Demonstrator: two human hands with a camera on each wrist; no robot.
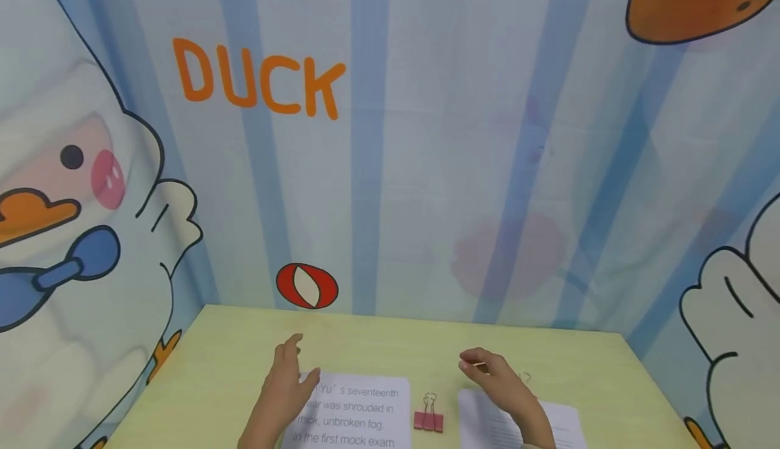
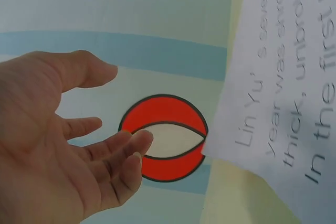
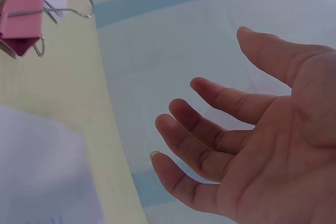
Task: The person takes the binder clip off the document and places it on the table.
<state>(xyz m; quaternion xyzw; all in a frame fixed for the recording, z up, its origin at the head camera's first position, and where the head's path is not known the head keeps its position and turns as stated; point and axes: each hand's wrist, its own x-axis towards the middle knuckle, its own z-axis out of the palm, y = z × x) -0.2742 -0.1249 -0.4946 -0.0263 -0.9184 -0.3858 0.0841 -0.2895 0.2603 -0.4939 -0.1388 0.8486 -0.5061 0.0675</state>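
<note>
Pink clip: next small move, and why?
Probably lower the right hand to the pink clip: it sits between the left sheet and right sheet, and that hand is empty, thumb and fingers apart, seemingly nearer to it than the left hand.

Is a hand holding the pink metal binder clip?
No, the pink metal binder clip rests on the pale yellow table, apart from the left hand and the right hand.

Large-print sheet (image 1: 359, 408) right of the left fingers (image 1: 280, 355), pink clip (image 1: 429, 422) with wire handles between left and right fingers (image 1: 487, 358), faint-lined sheet (image 1: 487, 427) below the latter, partly covered.
</note>
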